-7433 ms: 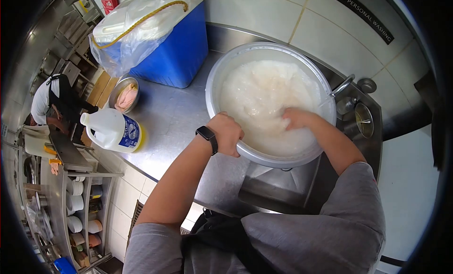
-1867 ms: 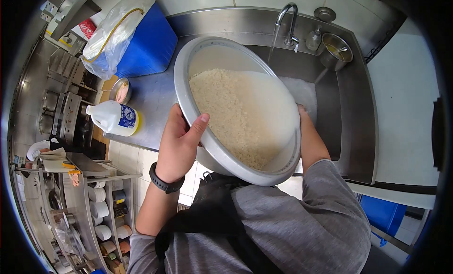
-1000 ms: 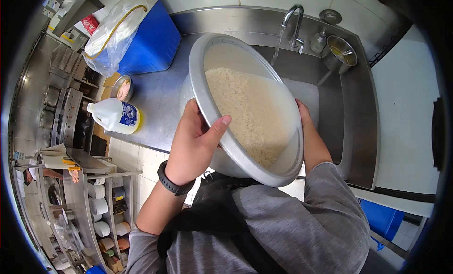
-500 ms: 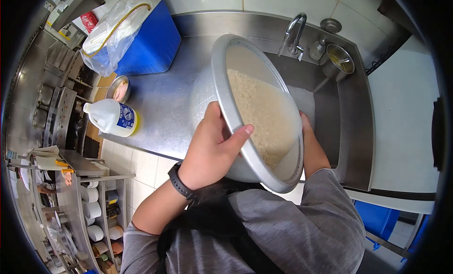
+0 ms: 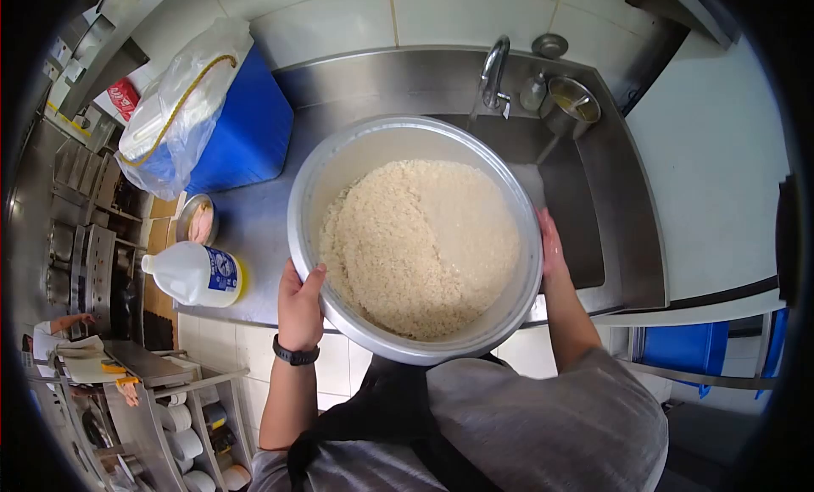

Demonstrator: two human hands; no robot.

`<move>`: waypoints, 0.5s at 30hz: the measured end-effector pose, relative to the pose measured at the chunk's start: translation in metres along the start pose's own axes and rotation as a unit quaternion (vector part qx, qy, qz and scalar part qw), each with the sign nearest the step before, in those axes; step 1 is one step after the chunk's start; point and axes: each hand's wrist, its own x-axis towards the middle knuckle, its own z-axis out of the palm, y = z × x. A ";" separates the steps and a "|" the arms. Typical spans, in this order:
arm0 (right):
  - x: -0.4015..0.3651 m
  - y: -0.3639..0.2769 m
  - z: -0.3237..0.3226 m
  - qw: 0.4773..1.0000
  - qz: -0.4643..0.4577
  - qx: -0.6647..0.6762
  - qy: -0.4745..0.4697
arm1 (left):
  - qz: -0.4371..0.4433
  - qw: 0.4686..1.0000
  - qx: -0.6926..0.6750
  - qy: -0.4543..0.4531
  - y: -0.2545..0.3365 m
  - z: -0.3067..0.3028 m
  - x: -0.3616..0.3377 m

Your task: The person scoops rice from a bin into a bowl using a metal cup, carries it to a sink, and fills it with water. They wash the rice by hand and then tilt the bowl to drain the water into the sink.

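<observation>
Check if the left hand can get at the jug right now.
Probably not: the left hand is holding the pot. Nothing visible blocks the way to the jug, so a freed hand likely could.

The pot (image 5: pixel 298 212) has a silver-grey rim and a paler grey inside; the rice (image 5: pixel 381 246) in it is creamy off-white. The cooler (image 5: pixel 254 127) is bright blue, its rope (image 5: pixel 191 91) golden yellow. The jug (image 5: pixel 182 270) is milky white, with a blue-and-white label (image 5: pixel 222 268) and yellow liquid (image 5: pixel 235 294) showing at its base. Table (image 5: pixel 259 238) and sink (image 5: pixel 577 212) are steel grey, the tap (image 5: pixel 493 64) shiny silver. Tan lines cross the off-white wall tiles (image 5: pixel 322 17). The watch strap (image 5: pixel 295 353) and apron (image 5: pixel 373 424) are black, the shirt (image 5: pixel 543 416) flecked grey.
</observation>
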 end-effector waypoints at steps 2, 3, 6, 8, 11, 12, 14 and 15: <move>-0.007 0.005 0.002 0.997 -0.060 -0.054 0.006 | -0.021 1.000 -0.010 0.020 -0.010 -0.012 0.028; -0.004 0.006 0.008 0.997 -0.062 -0.056 0.005 | -0.046 0.998 -0.017 0.041 -0.016 -0.018 0.043; 0.015 0.005 0.037 0.990 -0.121 -0.068 0.017 | -0.057 0.996 -0.008 0.074 -0.040 -0.034 0.092; 0.039 -0.006 0.062 0.975 -0.184 -0.127 0.002 | -0.060 0.991 0.019 0.116 -0.053 -0.041 0.126; 0.085 -0.021 0.090 0.951 -0.201 -0.234 0.019 | -0.021 0.977 0.131 0.166 -0.066 -0.048 0.175; 0.101 -0.026 0.095 0.951 -0.200 -0.236 0.019 | -0.023 0.977 0.130 0.167 -0.068 -0.047 0.193; 0.134 -0.032 0.105 0.897 -0.224 -0.377 0.052 | 0.036 0.956 0.215 0.195 -0.070 -0.046 0.225; 0.156 -0.038 0.106 0.897 -0.221 -0.380 0.048 | 0.034 0.956 0.213 0.199 -0.066 -0.042 0.235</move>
